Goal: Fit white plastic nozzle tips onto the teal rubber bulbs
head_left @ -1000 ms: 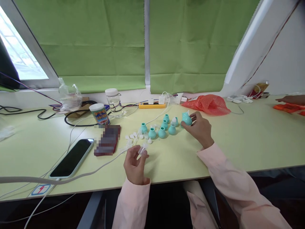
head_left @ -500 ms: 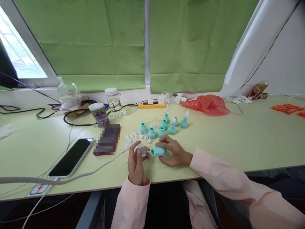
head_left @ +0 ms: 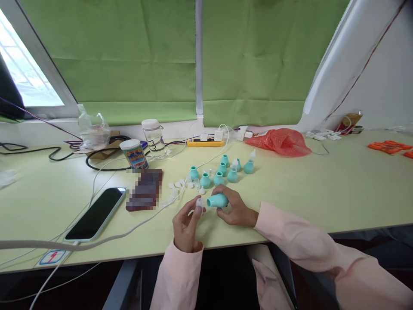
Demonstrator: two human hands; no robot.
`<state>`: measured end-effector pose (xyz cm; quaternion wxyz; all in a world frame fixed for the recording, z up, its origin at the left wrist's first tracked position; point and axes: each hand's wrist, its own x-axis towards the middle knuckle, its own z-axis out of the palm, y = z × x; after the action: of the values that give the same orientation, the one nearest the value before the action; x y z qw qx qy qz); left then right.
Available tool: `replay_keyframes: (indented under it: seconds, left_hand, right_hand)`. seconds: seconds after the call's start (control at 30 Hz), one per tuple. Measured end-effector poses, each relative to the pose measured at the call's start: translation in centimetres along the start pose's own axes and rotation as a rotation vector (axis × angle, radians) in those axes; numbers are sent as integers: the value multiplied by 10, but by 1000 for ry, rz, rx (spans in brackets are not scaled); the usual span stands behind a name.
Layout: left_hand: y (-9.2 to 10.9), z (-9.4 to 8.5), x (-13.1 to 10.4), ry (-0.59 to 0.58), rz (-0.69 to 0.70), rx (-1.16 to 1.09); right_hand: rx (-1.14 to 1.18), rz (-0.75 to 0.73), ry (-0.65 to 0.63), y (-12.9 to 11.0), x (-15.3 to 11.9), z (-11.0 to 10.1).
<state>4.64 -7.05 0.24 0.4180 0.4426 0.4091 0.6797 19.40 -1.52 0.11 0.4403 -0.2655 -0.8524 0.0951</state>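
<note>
Between the fingers of my left hand is a small clear plastic nozzle piece. My right hand grips a turquoise squeeze bulb lying sideways, its open neck facing left. The clear piece is close to that neck; a narrow gap seems to lie between them. Beyond my hands, several more turquoise bulbs stand upright on the table. Two or more carry clear tips, such as the bulb at the right end. Small white and clear parts lie loose left of the bulbs.
A white cable crosses the table past a phone and a blurred dark red item. Behind stand a printed canister, a clear bottle and a yellow power strip. A red bubble-wrap bag lies back right.
My left hand has turned the clear piece and brought it to the right, nearer the bulb's mouth. The bulb has shifted slightly right and up in my right hand.
</note>
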Motion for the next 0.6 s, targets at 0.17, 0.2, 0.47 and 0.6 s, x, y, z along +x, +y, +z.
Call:
replay_keyframes:
  seconds: [0.17,0.2,0.47,0.6]
  left_hand:
    - [-5,4,-2,-60,-49,-37]
    - [-5,5,-2,-55,-77,-50]
    - [-9,4,0,47,-100,126]
    - [-12,0,2,176,159,517]
  right_hand:
    - [6,-44,0,-4,2,-1]
    - [3,-54,-16,-5,2,-1]
    - [-21,-57,1,-13,-1,12]
    - [-58,-66,17,-19,-3,19]
